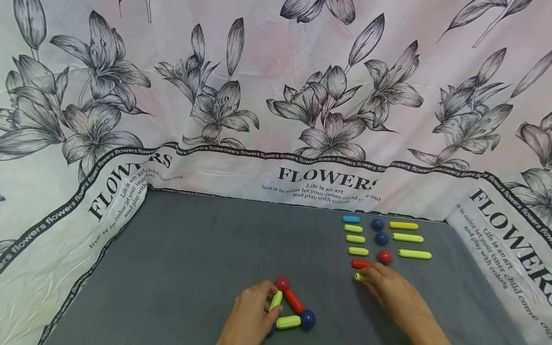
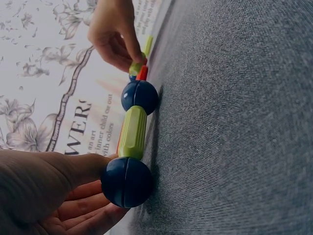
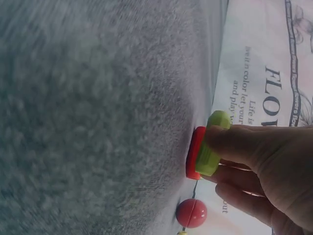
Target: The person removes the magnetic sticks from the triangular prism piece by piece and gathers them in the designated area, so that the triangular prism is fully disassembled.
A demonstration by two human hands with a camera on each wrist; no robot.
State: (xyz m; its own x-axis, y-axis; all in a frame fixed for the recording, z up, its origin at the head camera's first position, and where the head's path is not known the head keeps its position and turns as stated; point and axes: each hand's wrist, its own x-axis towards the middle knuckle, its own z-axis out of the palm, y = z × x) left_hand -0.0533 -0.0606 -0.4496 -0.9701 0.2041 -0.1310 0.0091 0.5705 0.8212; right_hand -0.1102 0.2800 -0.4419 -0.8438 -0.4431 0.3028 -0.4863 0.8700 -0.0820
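The triangle of rods and balls [image 1: 294, 301] lies on the grey table [image 1: 207, 249], low in the head view, its red corner ball [image 1: 282, 283] farthest from the person. The left hand [image 1: 249, 312] holds it from the left in a narrow grip, thumb and fingers about the green side rod [image 1: 276, 301] and the left blue ball [image 2: 127, 182], which shows plainly in the left wrist view. The right hand [image 1: 391, 288] pinches a loose green rod [image 1: 363, 277] between thumb and fingers, just beside a loose red rod [image 1: 360, 264]. Beyond these, a column of short rods [image 1: 355, 238], three green and one blue, runs away from the person. To its right lies a column of balls [image 1: 381, 238], two blue and one red, then three longer rods [image 1: 408, 237], one yellow and two green. A flower-printed cloth [image 1: 224, 168] borders the table.
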